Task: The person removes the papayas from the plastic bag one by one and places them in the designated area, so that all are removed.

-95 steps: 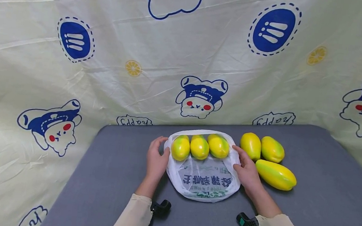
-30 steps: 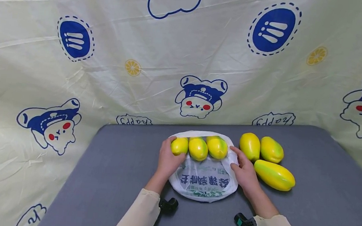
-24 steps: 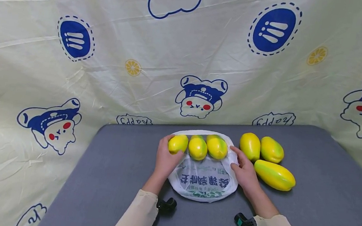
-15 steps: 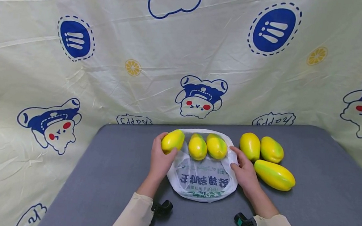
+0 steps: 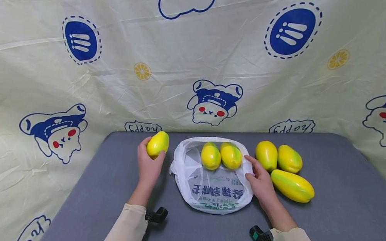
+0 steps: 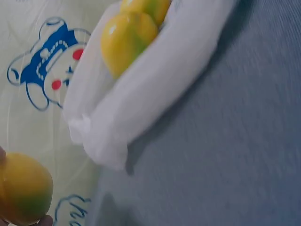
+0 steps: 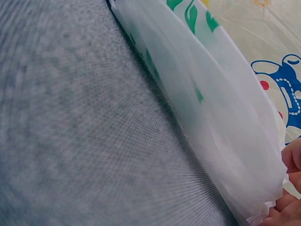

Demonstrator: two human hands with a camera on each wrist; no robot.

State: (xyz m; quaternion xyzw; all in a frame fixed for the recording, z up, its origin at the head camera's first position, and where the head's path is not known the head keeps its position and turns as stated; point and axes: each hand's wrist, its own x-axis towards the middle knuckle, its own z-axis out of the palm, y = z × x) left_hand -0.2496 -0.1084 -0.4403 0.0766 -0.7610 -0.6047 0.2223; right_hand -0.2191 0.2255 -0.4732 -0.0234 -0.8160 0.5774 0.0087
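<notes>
My left hand [image 5: 149,167] grips a yellow-green papaya [image 5: 158,145] to the left of the white plastic bag, apart from it. In the left wrist view the held papaya [image 6: 26,188] shows at the lower left edge, with fingertips around it. The bag [image 5: 190,196] lies with its mouth spread wide and its rim rolled. Inside, at the far side, two papayas sit side by side, a left one [image 5: 211,156] and a right one [image 5: 231,155]. My right hand [image 5: 263,183] pinches the bag's right rim; the right wrist view shows fingers [image 7: 294,157] at the bag's edge.
Right of the bag, beyond my right hand, lie three more papayas: one upright-looking [image 5: 266,155], one beside it [image 5: 290,159] and a long one [image 5: 293,186] in front. The grey table [image 5: 209,238] meets a printed cloth [image 5: 166,102] at the back.
My left hand has gone from the bag's left rim to the leftmost papaya, taken hold of it, and carried it left out of the bag. My right hand stays at the right rim.
</notes>
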